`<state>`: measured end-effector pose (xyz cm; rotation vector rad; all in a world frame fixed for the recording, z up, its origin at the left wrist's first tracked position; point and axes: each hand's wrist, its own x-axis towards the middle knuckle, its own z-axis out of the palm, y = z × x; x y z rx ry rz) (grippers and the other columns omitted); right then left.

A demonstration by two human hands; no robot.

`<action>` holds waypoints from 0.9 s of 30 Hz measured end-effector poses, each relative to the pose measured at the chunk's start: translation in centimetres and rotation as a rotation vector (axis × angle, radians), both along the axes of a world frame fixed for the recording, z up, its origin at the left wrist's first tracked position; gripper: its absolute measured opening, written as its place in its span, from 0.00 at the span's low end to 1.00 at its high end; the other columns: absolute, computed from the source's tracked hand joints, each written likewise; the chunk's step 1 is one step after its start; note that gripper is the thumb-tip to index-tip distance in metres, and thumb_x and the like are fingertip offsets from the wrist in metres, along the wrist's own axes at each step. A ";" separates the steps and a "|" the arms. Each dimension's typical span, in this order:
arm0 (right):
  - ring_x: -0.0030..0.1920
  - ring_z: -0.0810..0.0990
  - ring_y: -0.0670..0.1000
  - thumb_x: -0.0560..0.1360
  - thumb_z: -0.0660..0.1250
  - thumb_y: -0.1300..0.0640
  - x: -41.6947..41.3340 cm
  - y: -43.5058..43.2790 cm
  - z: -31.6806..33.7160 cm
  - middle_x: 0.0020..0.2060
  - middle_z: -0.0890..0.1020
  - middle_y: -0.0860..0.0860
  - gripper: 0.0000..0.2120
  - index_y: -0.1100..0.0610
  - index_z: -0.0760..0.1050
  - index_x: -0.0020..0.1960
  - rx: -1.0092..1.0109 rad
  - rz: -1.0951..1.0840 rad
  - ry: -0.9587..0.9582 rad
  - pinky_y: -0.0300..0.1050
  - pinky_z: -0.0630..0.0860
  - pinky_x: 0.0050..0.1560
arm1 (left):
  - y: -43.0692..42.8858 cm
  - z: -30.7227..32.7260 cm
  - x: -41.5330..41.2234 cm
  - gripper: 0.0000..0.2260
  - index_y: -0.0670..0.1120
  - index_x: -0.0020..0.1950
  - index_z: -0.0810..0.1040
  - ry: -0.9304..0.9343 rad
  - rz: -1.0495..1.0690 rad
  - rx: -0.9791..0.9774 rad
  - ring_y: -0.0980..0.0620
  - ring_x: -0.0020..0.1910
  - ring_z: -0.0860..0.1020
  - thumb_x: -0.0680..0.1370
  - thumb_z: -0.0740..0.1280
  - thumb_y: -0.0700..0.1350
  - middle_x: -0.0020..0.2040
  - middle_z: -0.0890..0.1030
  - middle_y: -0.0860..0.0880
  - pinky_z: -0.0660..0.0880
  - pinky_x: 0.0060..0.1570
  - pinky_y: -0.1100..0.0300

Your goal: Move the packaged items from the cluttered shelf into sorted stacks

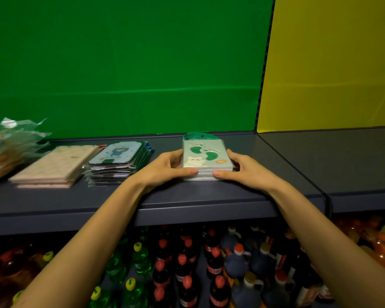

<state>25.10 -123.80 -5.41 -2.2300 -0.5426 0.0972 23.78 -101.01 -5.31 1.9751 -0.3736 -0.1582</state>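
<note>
A stack of flat, clear-wrapped packs [206,160] sits just right of the frame's centre, on a dark grey shelf [209,196]. The top pack shows two green footprints, a white cartoon animal and a small orange tag whose writing is too small to read. A green hanging tab sticks up at the back.

The left hand [165,167] and right hand [245,167] grip the stack from either side, fingers curled around its edges and thumbs lying along its front. The fingertips behind the stack are hidden.

To the left, two more stacks stand side by side: dark, glossy packs [118,163] topped by a pale blue rounded card with a cartoon figure, and beige, cloth-like squares [53,167]. At the far left edge, crinkled clear bags [16,134] are heaped and cut off by the frame.

Below the shelf stand bottles [187,263]: dark ones with red caps and red labels, green ones with yellow caps. The labels are blurred and unreadable.

Behind are a green panel [129,63] and, upper right, a yellow panel [331,63].
</note>
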 end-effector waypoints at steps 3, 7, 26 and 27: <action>0.59 0.77 0.45 0.72 0.71 0.50 0.0 0.1 -0.1 0.61 0.77 0.41 0.30 0.50 0.66 0.71 0.049 -0.021 0.027 0.34 0.72 0.57 | 0.2 0.1 0.2 0.27 0.44 0.72 0.66 0.064 -0.004 -0.057 0.57 0.62 0.77 0.75 0.69 0.41 0.66 0.77 0.52 0.73 0.61 0.68; 0.63 0.72 0.43 0.78 0.60 0.47 0.6 1.0 0.7 0.62 0.74 0.42 0.24 0.56 0.64 0.71 0.461 -0.083 0.262 0.34 0.65 0.63 | -1.2 0.5 1.2 0.26 0.44 0.70 0.68 0.227 0.071 -0.324 0.56 0.64 0.74 0.77 0.61 0.58 0.67 0.74 0.53 0.63 0.70 0.60; 0.77 0.55 0.55 0.81 0.52 0.46 2.6 3.5 1.1 0.77 0.56 0.54 0.29 0.59 0.54 0.77 0.202 -0.306 0.019 0.50 0.54 0.76 | -3.8 1.7 -0.7 0.20 0.41 0.73 0.64 -0.071 0.501 -0.146 0.51 0.63 0.71 0.81 0.57 0.39 0.67 0.71 0.50 0.71 0.57 0.65; 0.77 0.57 0.55 0.81 0.54 0.48 2.2 3.6 1.7 0.77 0.57 0.54 0.28 0.59 0.55 0.77 0.190 -0.339 -0.053 0.50 0.55 0.75 | -3.0 1.9 -1.3 0.19 0.42 0.72 0.66 -0.123 0.521 -0.123 0.51 0.66 0.70 0.81 0.57 0.40 0.69 0.71 0.48 0.67 0.63 0.61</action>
